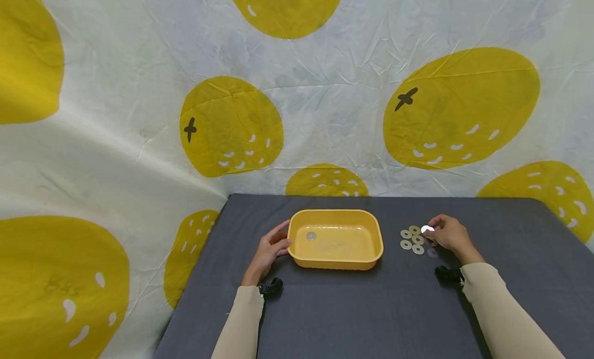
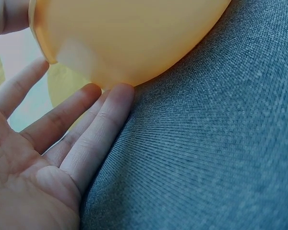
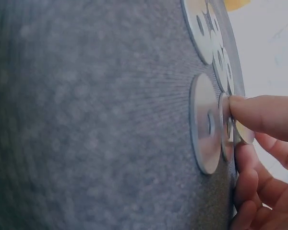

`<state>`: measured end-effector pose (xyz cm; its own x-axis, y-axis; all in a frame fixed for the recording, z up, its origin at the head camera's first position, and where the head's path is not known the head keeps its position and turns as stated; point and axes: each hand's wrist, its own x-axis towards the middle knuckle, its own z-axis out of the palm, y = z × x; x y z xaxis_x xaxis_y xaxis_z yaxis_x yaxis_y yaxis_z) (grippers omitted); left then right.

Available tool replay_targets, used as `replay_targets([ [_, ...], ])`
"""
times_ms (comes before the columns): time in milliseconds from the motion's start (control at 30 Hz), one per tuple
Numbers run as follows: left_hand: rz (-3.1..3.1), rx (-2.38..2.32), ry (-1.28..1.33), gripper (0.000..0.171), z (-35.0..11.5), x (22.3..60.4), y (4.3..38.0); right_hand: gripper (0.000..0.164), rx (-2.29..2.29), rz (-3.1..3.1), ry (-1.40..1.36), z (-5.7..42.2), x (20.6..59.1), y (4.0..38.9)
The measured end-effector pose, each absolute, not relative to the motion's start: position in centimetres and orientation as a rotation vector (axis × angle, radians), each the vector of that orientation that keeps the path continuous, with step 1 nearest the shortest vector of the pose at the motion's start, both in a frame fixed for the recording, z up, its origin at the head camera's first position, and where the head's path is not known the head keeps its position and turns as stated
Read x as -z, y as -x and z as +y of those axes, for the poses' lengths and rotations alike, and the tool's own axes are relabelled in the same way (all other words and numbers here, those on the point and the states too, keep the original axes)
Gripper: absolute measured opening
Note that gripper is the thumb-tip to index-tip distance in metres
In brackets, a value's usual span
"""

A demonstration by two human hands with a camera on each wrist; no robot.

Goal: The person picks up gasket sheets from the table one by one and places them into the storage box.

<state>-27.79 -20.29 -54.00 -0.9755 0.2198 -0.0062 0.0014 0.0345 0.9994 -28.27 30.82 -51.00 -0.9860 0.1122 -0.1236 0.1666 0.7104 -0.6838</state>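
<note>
A shallow yellow plastic tray (image 1: 335, 264) sits on the grey cloth, with one metal washer (image 1: 311, 236) inside near its left end. My left hand (image 1: 271, 249) holds the tray's left end. In the left wrist view the thumb lies at the rim and the other fingertips (image 2: 122, 93) touch the outer wall. On the right, my right hand (image 1: 449, 233) pinches a shiny tilted washer (image 1: 427, 228) between thumb and finger. Several flat washers (image 1: 417, 240) lie grouped beside and below it. In the right wrist view a nearer washer (image 3: 204, 124) lies flat beside the thumb.
Grey cloth (image 1: 343, 312) covers the table, whose far edge meets a white hanging sheet (image 1: 320, 121) printed with yellow fruit. Black wrist straps (image 1: 447, 274) stick out below both hands.
</note>
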Motion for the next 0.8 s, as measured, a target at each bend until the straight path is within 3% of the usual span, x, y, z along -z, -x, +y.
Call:
replay_targets([
  [800,2.163,-2.046,-0.217,0.058,-20.23,53.99,27.83,0.045,1.235,2.992,-0.128,30.46,51.13,27.64],
])
